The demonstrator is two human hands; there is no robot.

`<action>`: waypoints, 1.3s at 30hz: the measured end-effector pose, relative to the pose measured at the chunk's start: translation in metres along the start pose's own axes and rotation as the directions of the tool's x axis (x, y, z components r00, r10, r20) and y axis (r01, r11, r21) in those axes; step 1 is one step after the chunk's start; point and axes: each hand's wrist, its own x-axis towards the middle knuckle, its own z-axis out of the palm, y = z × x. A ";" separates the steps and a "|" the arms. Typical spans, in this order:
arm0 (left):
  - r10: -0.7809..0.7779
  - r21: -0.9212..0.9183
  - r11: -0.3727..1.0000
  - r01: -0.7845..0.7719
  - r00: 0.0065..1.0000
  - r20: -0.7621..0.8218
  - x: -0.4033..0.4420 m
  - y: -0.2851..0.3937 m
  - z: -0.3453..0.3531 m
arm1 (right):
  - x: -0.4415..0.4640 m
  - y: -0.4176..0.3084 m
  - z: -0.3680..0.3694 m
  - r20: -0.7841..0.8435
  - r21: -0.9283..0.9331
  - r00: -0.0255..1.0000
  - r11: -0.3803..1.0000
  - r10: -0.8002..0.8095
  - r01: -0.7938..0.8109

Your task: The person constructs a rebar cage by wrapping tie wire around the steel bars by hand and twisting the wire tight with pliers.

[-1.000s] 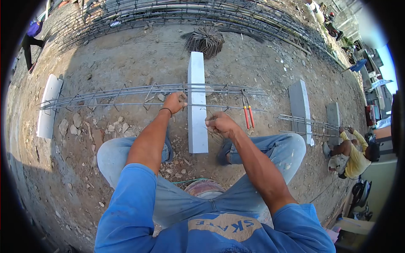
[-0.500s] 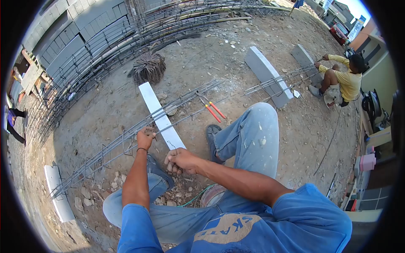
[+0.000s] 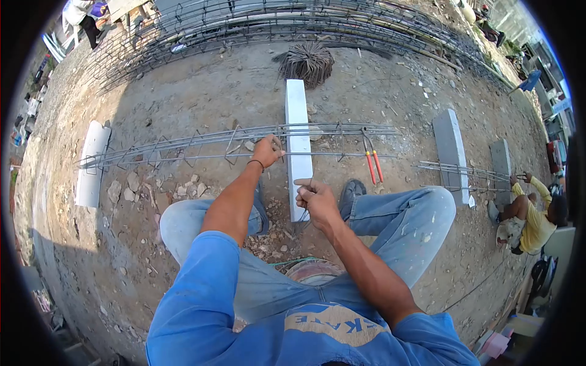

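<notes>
A long cage of thin steel bars (image 3: pixel 201 139) with bent stirrups lies across a pale block (image 3: pixel 298 116) in front of me. At the cage's near bar, just left of the block, my left hand (image 3: pixel 267 151) has its fingers closed round the bar or a stirrup end. My right hand (image 3: pixel 316 200) is over the block's near end, index finger extended to the left, the others curled on thin dark wire. Pliers with red and yellow handles (image 3: pixel 373 166) hang or rest at the cage's right part.
More rebar cages (image 3: pixel 256 25) lie at the back, before them a bundle of wire (image 3: pixel 307 63). Left stands another pale block (image 3: pixel 93 165); right, a grey block (image 3: pixel 450 149). A person in yellow (image 3: pixel 537 219) squats at far right beside another cage.
The view has swung back from its tilt, so everything has shifted. My left hand stays at the near bar. My right index finger now points out over the block.
</notes>
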 end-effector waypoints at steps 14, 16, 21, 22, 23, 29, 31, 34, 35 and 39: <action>-0.118 0.284 0.955 0.081 0.986 0.116 0.019 0.002 -0.005 | 0.022 0.014 0.020 -0.226 0.066 0.960 0.985 0.168 -0.157; -0.118 0.237 0.969 0.075 0.978 0.170 0.022 0.000 -0.009 | 0.037 0.032 0.029 -0.205 0.122 0.937 0.958 0.282 -0.261; -0.092 0.213 0.976 0.046 0.973 0.210 0.019 0.001 -0.011 | 0.080 0.089 0.061 -0.132 0.362 0.817 0.795 0.561 -0.487; -0.045 0.144 0.989 0.021 0.985 0.166 0.019 -0.004 -0.008 | 0.085 0.094 0.069 -0.112 0.367 0.809 0.780 0.578 -0.507; -0.003 0.076 0.997 -0.006 0.993 0.118 0.015 -0.006 -0.006 | 0.093 0.104 0.075 -0.119 0.357 0.815 0.790 0.567 -0.498; 0.108 0.290 0.955 -0.063 0.984 -0.144 -0.005 0.001 0.005 | 0.142 0.115 0.088 -0.379 0.452 0.769 0.829 0.514 -0.331; 0.122 0.308 0.949 -0.069 0.980 -0.158 -0.007 0.001 0.006 | 0.157 0.111 0.084 -0.380 0.422 0.788 0.849 0.484 -0.317; 0.066 0.278 0.960 -0.021 0.986 -0.151 -0.003 0.003 0.003 | 0.171 0.109 0.084 -0.387 0.395 0.811 0.874 0.439 -0.284; -0.002 0.234 0.972 0.032 0.992 -0.127 0.000 0.003 0.002 | 0.176 0.110 0.084 -0.390 0.401 0.818 0.878 0.423 -0.262; 0.042 0.359 0.933 0.002 0.993 -0.114 0.009 -0.009 0.004 | 0.178 0.113 0.086 -0.359 0.421 0.875 0.893 0.325 -0.159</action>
